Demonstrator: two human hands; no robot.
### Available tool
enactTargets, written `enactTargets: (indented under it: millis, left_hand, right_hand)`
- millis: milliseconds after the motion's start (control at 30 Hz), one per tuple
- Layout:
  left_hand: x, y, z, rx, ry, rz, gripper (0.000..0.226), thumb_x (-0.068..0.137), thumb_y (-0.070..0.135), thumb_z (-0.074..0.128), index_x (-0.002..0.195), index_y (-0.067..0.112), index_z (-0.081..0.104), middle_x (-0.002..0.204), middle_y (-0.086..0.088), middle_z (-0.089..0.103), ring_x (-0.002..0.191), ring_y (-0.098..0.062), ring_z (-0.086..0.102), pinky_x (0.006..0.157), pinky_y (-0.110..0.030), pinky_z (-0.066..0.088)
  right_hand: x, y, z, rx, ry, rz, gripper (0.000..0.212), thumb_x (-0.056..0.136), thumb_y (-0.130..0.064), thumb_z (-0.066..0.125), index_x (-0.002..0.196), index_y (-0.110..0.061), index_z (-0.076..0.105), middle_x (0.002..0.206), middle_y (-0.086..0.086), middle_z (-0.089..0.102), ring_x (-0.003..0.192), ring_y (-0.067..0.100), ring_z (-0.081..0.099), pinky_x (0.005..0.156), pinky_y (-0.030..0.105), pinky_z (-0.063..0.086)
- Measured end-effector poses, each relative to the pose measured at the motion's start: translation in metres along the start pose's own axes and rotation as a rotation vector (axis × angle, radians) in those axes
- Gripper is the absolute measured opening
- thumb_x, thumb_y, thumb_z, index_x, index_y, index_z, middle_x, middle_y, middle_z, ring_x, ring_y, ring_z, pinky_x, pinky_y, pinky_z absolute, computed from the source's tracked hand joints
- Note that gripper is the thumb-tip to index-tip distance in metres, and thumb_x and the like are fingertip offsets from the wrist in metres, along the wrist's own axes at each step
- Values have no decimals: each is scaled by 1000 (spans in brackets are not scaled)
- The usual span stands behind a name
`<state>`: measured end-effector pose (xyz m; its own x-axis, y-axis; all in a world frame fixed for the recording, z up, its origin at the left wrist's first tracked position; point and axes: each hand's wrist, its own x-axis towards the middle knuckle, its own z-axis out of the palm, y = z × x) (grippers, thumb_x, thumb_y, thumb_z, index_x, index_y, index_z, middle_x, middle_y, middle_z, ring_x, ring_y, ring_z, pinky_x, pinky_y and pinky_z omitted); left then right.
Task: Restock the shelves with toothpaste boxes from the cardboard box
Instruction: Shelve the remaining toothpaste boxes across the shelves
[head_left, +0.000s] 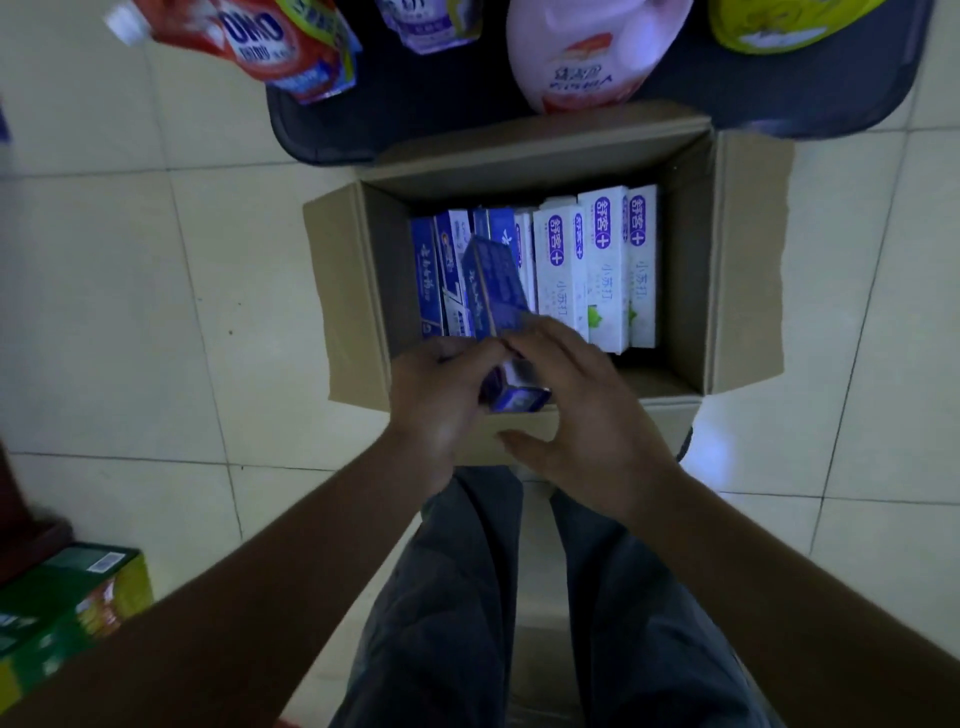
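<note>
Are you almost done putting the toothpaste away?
Not yet. No shelf shows, so what's done can't be told. In hand: one blue toothpaste box, gripped by the left hand, right hand touching it. Left: blue boxes and white boxes fill the cardboard box.

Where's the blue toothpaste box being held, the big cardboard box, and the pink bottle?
blue toothpaste box (500, 283), head view, on its tilted upper face.
cardboard box (748, 260), head view, on its right-hand flap.
pink bottle (597, 26), head view, on its plain pink body.
</note>
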<state>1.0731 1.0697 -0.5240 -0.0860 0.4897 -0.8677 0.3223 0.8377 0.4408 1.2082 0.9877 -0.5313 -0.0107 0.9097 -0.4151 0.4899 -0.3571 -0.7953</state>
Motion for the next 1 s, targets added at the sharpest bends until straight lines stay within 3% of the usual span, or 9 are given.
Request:
enactTargets:
  millis: [133,200,267,333,433,567,700,867,1000]
  left_hand:
    - [2,8,4,2,-212,-69,41,85,50,69,105,15,76,96,-4,80,89,-26,77,75,-43,62]
    - [28,4,5,88,-123,-81,39,86,53,68,104,19,74,99,-1,80,95,-27,76,78,-45,61]
    - [62,-5,12,299,6,17,21,90,38,73,99,19,71,101,-5,75,104,-36,71,90,-50,58]
    - [91,-15,23,506,31,97,20,94,29,70,111,19,69,108,-6,68,112,-34,67,96,-41,54]
    - [126,-28,43,630,-3,88,61,97,36,66,148,10,45,144,-13,55,131,-34,54,102,-35,48]
    - [145,-43,74,644,111,10,80,96,38,66,159,11,25,158,-13,32,138,-38,43,113,-48,43]
    - [155,-45,82,661,261,-33,74,94,35,69,152,8,32,152,-15,40,133,-36,49,109,-47,47]
    - [138,-38,63,573,261,17,63,94,32,70,144,8,41,143,-15,56,126,-35,59,98,-40,53]
    - [65,-8,11,364,137,92,30,83,29,83,102,12,68,104,-10,75,94,-29,73,74,-36,58]
  right_hand:
    - [-1,5,-7,166,341,80,47,80,-10,73,124,-21,59,114,-8,67,97,12,66,87,20,51]
    - [1,17,-22,374,495,302,33,82,-16,71,114,-19,67,98,-7,74,85,11,70,81,29,58]
    - [1,31,-36,615,562,434,20,85,-11,71,104,-15,73,92,0,78,87,18,75,78,39,62]
    - [0,39,-47,757,573,490,13,89,-5,69,98,-13,73,91,6,79,91,24,76,76,37,63]
    - [-5,45,-52,893,611,583,8,93,-3,66,101,-2,69,94,15,77,95,30,76,78,37,63]
    - [-13,54,-51,907,642,647,6,94,-5,66,100,-4,67,92,13,77,96,28,76,79,36,63]
    - [-22,57,-49,895,678,660,11,94,-4,65,104,1,66,96,20,75,96,29,76,79,34,62]
    - [-37,45,-57,853,700,631,12,93,-4,64,104,0,68,93,19,76,93,29,76,78,33,62]
    - [-48,4,-79,876,710,581,14,94,-5,65,106,1,69,96,22,75,96,33,75,81,38,62]
